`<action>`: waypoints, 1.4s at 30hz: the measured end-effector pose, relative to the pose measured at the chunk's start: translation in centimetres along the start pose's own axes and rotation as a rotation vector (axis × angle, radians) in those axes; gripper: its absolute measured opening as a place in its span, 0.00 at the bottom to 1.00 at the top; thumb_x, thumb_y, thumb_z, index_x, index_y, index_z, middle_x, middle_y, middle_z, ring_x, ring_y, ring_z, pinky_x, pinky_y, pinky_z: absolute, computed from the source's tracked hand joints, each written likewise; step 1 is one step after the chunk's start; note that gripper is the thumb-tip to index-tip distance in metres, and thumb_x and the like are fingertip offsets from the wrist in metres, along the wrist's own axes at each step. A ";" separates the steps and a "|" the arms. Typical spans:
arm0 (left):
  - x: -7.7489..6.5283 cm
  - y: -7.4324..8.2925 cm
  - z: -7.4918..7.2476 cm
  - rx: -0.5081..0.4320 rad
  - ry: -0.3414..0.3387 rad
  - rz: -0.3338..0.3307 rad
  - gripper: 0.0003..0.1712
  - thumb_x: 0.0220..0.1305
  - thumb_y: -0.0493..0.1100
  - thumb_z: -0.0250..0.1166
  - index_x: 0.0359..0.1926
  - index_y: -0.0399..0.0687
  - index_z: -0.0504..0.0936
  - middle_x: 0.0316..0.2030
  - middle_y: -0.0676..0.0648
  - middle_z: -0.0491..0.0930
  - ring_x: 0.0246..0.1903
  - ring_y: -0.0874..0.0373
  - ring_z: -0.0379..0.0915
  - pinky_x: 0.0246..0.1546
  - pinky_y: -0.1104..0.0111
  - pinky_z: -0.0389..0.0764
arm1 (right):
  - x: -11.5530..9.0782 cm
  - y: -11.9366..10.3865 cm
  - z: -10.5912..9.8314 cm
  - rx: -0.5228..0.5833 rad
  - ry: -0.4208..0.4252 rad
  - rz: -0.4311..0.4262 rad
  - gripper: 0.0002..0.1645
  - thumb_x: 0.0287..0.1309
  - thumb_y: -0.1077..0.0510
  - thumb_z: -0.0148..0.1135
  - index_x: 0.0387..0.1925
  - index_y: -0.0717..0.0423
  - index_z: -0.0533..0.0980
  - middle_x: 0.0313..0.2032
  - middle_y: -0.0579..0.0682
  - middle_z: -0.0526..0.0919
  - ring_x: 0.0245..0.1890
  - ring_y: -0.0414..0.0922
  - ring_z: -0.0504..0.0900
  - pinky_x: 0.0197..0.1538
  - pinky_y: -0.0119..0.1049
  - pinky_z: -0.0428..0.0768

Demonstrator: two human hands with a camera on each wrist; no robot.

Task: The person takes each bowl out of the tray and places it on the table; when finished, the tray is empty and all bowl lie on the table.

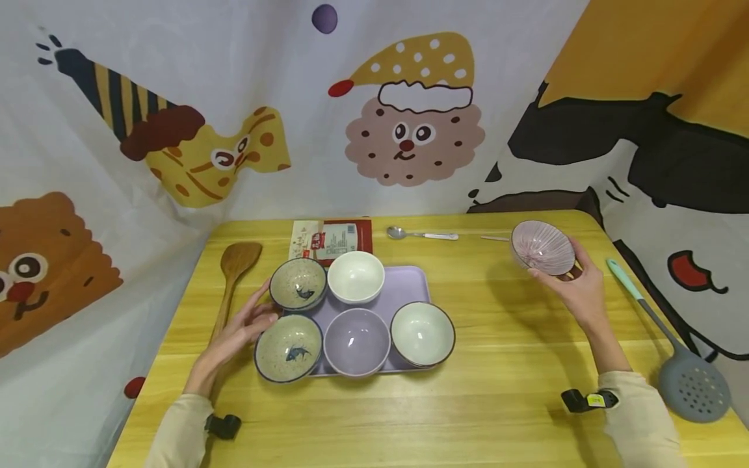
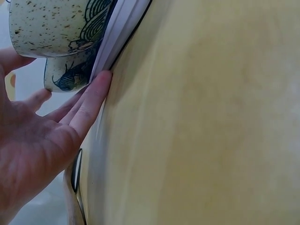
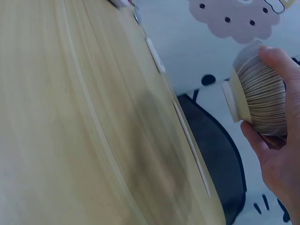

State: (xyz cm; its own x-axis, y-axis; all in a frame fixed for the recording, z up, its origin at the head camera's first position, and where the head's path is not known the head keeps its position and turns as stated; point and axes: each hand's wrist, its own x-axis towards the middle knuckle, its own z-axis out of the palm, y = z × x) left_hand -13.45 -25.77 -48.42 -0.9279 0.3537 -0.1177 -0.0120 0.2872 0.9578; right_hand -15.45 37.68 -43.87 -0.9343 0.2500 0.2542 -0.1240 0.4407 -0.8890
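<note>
My right hand [image 1: 585, 296] holds a pink striped bowl [image 1: 541, 247] above the table's far right part, tilted. In the right wrist view the fingers and thumb grip its ribbed outside [image 3: 262, 93]. At left, my left hand [image 1: 246, 328] reaches beside two speckled bowls with fish drawings, a rear one [image 1: 298, 286] and a front one [image 1: 289, 351]. The left wrist view has its extended fingertips at the edge of the purple tray [image 2: 117, 33]. Also on the tray stand a white bowl [image 1: 355, 277], a purple bowl [image 1: 357, 342] and a pale green bowl [image 1: 422, 333].
Left of the tray lies a wooden spatula [image 1: 236, 266]. Behind it are a red-and-cream packet [image 1: 336, 237], a spoon [image 1: 424, 234] and a thin stick [image 1: 494, 238]. A grey slotted turner [image 1: 693, 387] lies along the right edge. A printed curtain [image 1: 316, 156] hangs behind the table.
</note>
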 end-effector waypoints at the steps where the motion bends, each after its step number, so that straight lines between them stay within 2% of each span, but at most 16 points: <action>1: 0.0 0.0 0.0 0.003 0.000 -0.001 0.46 0.75 0.43 0.55 0.82 0.57 0.37 0.70 0.23 0.61 0.63 0.51 0.72 0.46 0.71 0.79 | 0.0 0.1 -0.4 0.002 0.020 0.009 0.54 0.51 0.68 0.75 0.77 0.54 0.59 0.62 0.48 0.70 0.50 0.32 0.77 0.44 0.15 0.78; 5: 0.2 0.2 0.0 0.021 -0.013 -0.005 0.45 0.76 0.44 0.54 0.82 0.56 0.38 0.71 0.24 0.60 0.67 0.30 0.63 0.54 0.68 0.78 | 0.1 0.8 -1.9 -0.006 0.094 0.060 0.55 0.50 0.66 0.76 0.77 0.52 0.59 0.61 0.45 0.71 0.51 0.34 0.76 0.43 0.14 0.77; 12: 0.7 0.7 -0.2 0.040 -0.072 0.010 0.44 0.76 0.43 0.54 0.82 0.53 0.39 0.71 0.22 0.58 0.66 0.25 0.62 0.60 0.45 0.77 | 0.2 2.0 -3.8 -0.078 0.182 0.145 0.55 0.49 0.62 0.78 0.77 0.46 0.60 0.63 0.45 0.70 0.52 0.34 0.75 0.42 0.12 0.75; 14: 0.7 0.9 -0.3 0.048 -0.086 0.011 0.44 0.75 0.43 0.54 0.82 0.54 0.40 0.71 0.23 0.59 0.67 0.25 0.61 0.59 0.47 0.78 | 0.2 2.3 -4.2 -0.098 0.189 0.171 0.57 0.50 0.61 0.77 0.78 0.46 0.58 0.66 0.49 0.68 0.55 0.37 0.75 0.42 0.12 0.75; 16: 0.7 1.0 -0.4 0.057 -0.098 0.021 0.43 0.75 0.42 0.54 0.82 0.53 0.41 0.70 0.23 0.59 0.66 0.25 0.61 0.54 0.55 0.81 | 0.2 2.7 -4.4 -0.128 0.189 0.201 0.57 0.51 0.58 0.77 0.78 0.45 0.57 0.70 0.53 0.66 0.60 0.41 0.74 0.43 0.12 0.74; 19: 0.7 1.1 -0.6 0.048 -0.106 0.034 0.43 0.74 0.40 0.54 0.82 0.49 0.42 0.69 0.22 0.60 0.65 0.28 0.64 0.41 0.69 0.78 | 0.3 3.1 -4.5 -0.169 0.190 0.254 0.60 0.52 0.53 0.77 0.80 0.44 0.52 0.75 0.54 0.61 0.70 0.46 0.67 0.59 0.21 0.75; 22: 0.7 1.2 -0.8 0.024 -0.120 0.028 0.43 0.74 0.40 0.53 0.82 0.48 0.42 0.69 0.21 0.59 0.63 0.39 0.68 0.31 0.71 0.74 | 0.4 3.6 -4.5 -0.181 0.205 0.301 0.63 0.51 0.48 0.77 0.81 0.44 0.49 0.78 0.53 0.55 0.75 0.48 0.59 0.74 0.37 0.66; 24: 0.7 1.3 -0.8 0.017 -0.133 0.024 0.43 0.74 0.40 0.54 0.82 0.48 0.42 0.69 0.21 0.58 0.62 0.47 0.68 0.31 0.72 0.74 | 0.5 3.9 -4.5 -0.173 0.225 0.327 0.65 0.51 0.47 0.77 0.81 0.44 0.47 0.79 0.52 0.53 0.77 0.48 0.57 0.78 0.46 0.60; 26: 0.8 1.3 -0.9 0.016 -0.144 0.016 0.43 0.74 0.40 0.54 0.82 0.49 0.42 0.69 0.21 0.58 0.60 0.52 0.68 0.31 0.72 0.73 | 0.5 4.2 -4.5 -0.167 0.250 0.348 0.65 0.51 0.46 0.77 0.81 0.45 0.47 0.79 0.52 0.53 0.77 0.47 0.56 0.79 0.47 0.57; 30: 1.1 1.3 -0.9 0.027 -0.163 0.020 0.43 0.74 0.40 0.53 0.81 0.48 0.42 0.68 0.22 0.59 0.57 0.53 0.69 0.30 0.72 0.72 | 0.6 5.1 -4.6 -0.183 0.291 0.350 0.64 0.49 0.46 0.78 0.80 0.49 0.51 0.78 0.53 0.58 0.77 0.47 0.58 0.79 0.44 0.56; 32: 1.3 1.2 -0.8 0.029 -0.173 0.016 0.43 0.74 0.40 0.53 0.81 0.48 0.43 0.67 0.22 0.59 0.56 0.56 0.71 0.30 0.72 0.71 | 0.6 5.6 -4.6 -0.194 0.311 0.345 0.63 0.48 0.46 0.78 0.80 0.50 0.53 0.76 0.55 0.61 0.76 0.48 0.59 0.79 0.44 0.56; 37: 1.5 1.6 -0.7 0.032 -0.182 0.003 0.42 0.74 0.41 0.53 0.82 0.48 0.43 0.68 0.23 0.60 0.50 0.61 0.71 0.33 0.72 0.72 | 0.8 6.6 -4.3 -0.175 0.327 0.374 0.63 0.47 0.45 0.79 0.80 0.46 0.53 0.76 0.52 0.61 0.76 0.46 0.60 0.79 0.41 0.56; 39: 1.5 1.7 -0.7 0.033 -0.184 0.003 0.42 0.74 0.40 0.52 0.82 0.48 0.43 0.68 0.22 0.59 0.48 0.60 0.71 0.33 0.72 0.72 | 1.0 6.9 -4.2 -0.164 0.333 0.388 0.63 0.47 0.45 0.79 0.79 0.43 0.53 0.76 0.51 0.62 0.75 0.45 0.61 0.78 0.40 0.57; 42: 1.8 1.7 -0.6 0.030 -0.187 -0.008 0.42 0.73 0.39 0.52 0.82 0.49 0.43 0.68 0.22 0.60 0.41 0.60 0.70 0.32 0.72 0.71 | 1.4 7.2 -4.0 -0.150 0.350 0.391 0.61 0.46 0.46 0.79 0.78 0.44 0.56 0.74 0.52 0.64 0.73 0.44 0.63 0.77 0.38 0.58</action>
State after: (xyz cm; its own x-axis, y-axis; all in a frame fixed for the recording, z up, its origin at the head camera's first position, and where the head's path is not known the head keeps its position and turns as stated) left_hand -15.36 -25.20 -46.83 -0.8424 0.5096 -0.1749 -0.0056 0.3162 0.9487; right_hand -16.27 44.68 -48.41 -0.7310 0.6806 0.0495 0.2836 0.3690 -0.8851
